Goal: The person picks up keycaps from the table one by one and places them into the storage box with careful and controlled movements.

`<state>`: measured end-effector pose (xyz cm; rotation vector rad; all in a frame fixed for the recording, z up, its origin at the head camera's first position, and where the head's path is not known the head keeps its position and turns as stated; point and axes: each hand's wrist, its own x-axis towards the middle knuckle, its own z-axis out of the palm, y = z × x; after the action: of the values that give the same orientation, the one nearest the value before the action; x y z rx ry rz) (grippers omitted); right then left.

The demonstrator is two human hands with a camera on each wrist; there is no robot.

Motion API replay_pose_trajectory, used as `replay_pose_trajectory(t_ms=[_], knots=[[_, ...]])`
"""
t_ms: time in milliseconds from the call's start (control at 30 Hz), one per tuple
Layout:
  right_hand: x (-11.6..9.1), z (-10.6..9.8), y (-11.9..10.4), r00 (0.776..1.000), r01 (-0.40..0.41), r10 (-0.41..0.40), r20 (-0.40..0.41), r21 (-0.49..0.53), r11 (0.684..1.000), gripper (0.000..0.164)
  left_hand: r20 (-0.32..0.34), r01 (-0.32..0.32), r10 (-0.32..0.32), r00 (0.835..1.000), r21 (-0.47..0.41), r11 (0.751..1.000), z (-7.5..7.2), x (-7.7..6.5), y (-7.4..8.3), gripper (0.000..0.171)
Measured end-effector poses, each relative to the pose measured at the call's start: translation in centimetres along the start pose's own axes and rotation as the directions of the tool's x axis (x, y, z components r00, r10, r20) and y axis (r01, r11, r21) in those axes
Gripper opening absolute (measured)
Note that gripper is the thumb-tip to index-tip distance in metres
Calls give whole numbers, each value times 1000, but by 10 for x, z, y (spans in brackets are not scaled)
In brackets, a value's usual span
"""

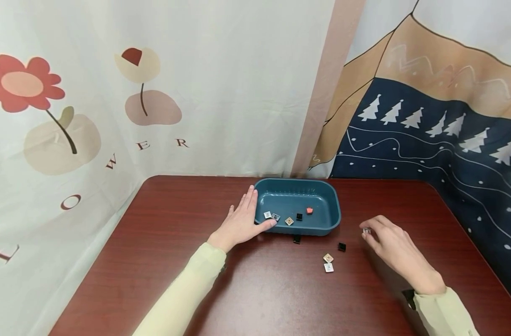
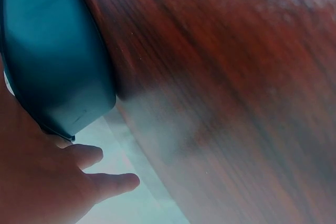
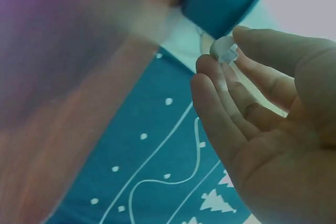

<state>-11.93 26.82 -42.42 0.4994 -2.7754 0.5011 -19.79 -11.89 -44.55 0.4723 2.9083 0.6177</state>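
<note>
A blue-green rectangular plastic tray [image 1: 332,227] stands at the back of the table. My left hand [image 1: 242,219] rests against its left end with fingers straight and thumb over the front rim; the left wrist view shows the tray's outer wall [image 2: 58,51] beside the fingers. Right of the tray, my right hand [image 1: 391,242] is raised and pinches a small whitish piece [image 3: 226,50] between thumb and fingertips. Inside the tray lie several small square pieces, among them a red one [image 1: 309,211], a black one [image 1: 299,217] and a tan one [image 1: 289,221].
In front of the tray on the brown table [image 1: 280,298] lie a black piece [image 1: 342,247], a tan piece [image 1: 328,258] and a white piece [image 1: 328,268]. Another black piece [image 1: 297,239] sits close by the tray's front wall. Printed curtains [image 1: 238,93] hang behind the table.
</note>
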Motion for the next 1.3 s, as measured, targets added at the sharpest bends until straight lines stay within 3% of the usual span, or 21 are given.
replay_pose_trajectory(t_ms=[467,1033,1300], knots=[[17,2,-26,993,39,-34,-114,47,998,19,3,2,-2,1000,0,1000,1,1,-1,115],[52,16,-49,999,47,-43,-30,152,987,20,12,0,0,1000,-3,1000,0,0,0,118],[71,32,-59,997,71,-74,16,139,988,18,8,-2,2,1000,6,1000,0,1,0,115]])
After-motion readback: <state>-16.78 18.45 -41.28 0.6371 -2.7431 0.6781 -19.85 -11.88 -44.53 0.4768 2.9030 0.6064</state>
